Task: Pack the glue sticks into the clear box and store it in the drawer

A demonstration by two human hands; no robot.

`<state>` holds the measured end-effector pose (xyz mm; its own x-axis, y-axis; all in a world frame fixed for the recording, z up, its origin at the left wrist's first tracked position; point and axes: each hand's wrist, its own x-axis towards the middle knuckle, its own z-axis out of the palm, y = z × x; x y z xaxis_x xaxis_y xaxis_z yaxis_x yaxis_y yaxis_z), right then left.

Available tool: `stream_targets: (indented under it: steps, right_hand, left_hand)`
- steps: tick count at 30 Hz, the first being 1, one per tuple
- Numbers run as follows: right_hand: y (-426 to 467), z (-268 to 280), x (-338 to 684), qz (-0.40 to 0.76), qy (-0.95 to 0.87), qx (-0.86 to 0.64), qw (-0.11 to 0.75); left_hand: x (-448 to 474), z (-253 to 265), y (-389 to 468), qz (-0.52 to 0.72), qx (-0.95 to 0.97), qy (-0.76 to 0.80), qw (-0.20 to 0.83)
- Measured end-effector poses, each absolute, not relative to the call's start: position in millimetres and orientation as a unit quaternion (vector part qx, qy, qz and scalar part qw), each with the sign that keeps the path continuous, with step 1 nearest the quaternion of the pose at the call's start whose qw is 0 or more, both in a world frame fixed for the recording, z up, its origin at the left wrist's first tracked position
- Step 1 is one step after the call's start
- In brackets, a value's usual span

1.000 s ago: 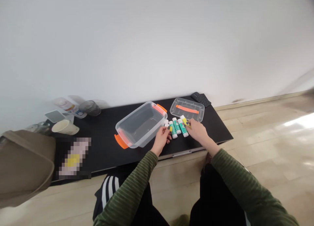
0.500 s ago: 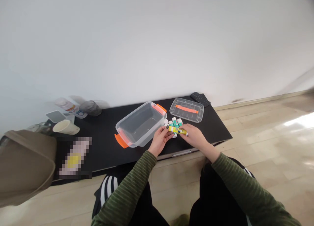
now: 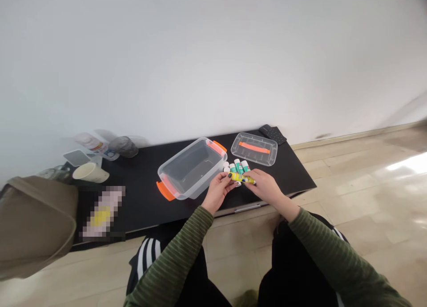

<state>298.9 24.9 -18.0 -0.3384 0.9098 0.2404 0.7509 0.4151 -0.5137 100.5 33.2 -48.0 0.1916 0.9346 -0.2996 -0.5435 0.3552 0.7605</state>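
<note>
Between my two hands is a small yellow tube point(image 3: 237, 177), shaped like a glue stick, lying crosswise. My left hand point(image 3: 218, 191) pinches its left end, and my right hand point(image 3: 265, 186) grips the right end; both are closed. Just beyond the yellow tube lie several green tubes with white caps point(image 3: 238, 166), partly hidden by it and by my fingers. To their left stands a clear plastic box point(image 3: 191, 169) with orange latches, its top uncovered. The box's clear lid point(image 3: 254, 156), with an orange handle, lies flat behind the tubes.
Everything rests on a black table point(image 3: 143, 204) against a white wall. A dark keyboard-like object point(image 3: 274, 134) lies at the back right corner. Towards the left are a paper cup point(image 3: 90, 172), a white bottle point(image 3: 95, 145), a dark glass point(image 3: 124, 146) and a brown bag-like object point(image 3: 36, 227).
The left end of the yellow tube shows more yellow where white was seen before. My hands stay in nearly the same place, and the box and lid have not moved.
</note>
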Motion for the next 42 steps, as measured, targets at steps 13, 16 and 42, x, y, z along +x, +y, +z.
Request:
stream_targets:
  steps: [13,16,42]
  right_hand:
    - [22.4,-12.7,297.5,0.367,-0.717,-0.541,0.241]
    - [23.7,-10.7,298.3,0.373,-0.725,-0.544,0.199]
    - [66.8,-32.1,309.3,0.130,-0.665,-0.736,0.004]
  left_hand:
    - [103.1,-48.1,29.6,0.484,0.284,0.378,0.737]
    - [106.1,-47.5,32.6,0.472,0.329,0.385,0.722]
    - [102.6,-73.9,53.0,0.146,0.774,0.608,0.101]
